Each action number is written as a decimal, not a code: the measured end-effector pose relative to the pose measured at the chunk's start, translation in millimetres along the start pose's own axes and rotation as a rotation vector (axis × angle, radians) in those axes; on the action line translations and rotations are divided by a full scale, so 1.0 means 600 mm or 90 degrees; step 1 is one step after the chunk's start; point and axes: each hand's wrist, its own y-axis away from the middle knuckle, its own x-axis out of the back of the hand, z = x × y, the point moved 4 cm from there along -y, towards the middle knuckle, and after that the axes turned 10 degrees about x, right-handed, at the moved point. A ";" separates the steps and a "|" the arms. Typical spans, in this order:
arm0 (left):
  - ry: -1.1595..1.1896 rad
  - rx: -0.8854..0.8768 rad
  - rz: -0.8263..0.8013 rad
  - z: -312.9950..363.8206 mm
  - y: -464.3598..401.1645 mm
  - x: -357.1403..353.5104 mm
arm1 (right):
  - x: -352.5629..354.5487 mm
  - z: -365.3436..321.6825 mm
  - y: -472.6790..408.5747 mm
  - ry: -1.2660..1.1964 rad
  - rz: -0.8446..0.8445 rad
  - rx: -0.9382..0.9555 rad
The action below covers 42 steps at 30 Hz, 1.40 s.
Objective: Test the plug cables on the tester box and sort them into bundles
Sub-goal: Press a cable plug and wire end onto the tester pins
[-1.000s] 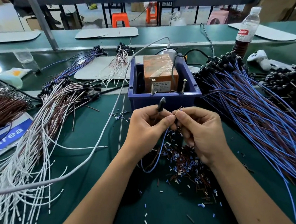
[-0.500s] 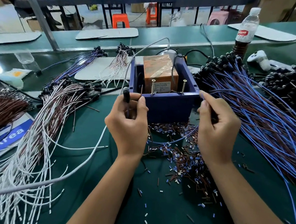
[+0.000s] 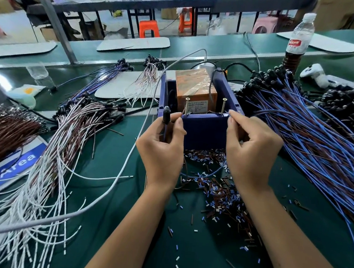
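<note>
The plug cable (image 3: 166,116) stands with its black plug up at the front left corner of the blue tester box (image 3: 202,130), gripped in the curled fingers of the left hand (image 3: 161,151). The right hand (image 3: 249,151), which half a second ago reached toward the blue cables (image 3: 314,148), now pinches the wire end at the right screw (image 3: 224,105). Cut bits (image 3: 220,193) litter the green counter (image 3: 104,191) below.

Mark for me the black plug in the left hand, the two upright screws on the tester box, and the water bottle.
black plug (image 3: 166,114), head view, on its body above the left hand's fingers.
upright screws (image 3: 187,105), head view, on the left screw's shaft.
water bottle (image 3: 300,35), head view, on its clear upper wall.
</note>
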 end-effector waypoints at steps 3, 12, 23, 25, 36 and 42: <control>0.028 0.018 -0.009 -0.001 0.001 -0.005 | -0.004 -0.003 -0.001 -0.018 -0.018 0.005; 0.056 0.034 0.001 -0.004 0.003 -0.005 | -0.001 0.001 0.000 -0.054 -0.010 -0.015; 0.080 0.042 -0.001 -0.003 0.001 -0.003 | -0.001 0.000 -0.001 -0.073 -0.001 -0.031; 0.085 0.042 0.002 -0.002 0.002 -0.002 | -0.002 -0.002 0.000 -0.077 -0.006 -0.024; 0.095 0.019 -0.001 0.008 0.004 0.001 | -0.006 -0.001 -0.002 -0.070 0.001 -0.031; 0.109 0.009 -0.008 0.012 0.006 0.002 | -0.007 0.002 -0.001 -0.079 0.001 -0.029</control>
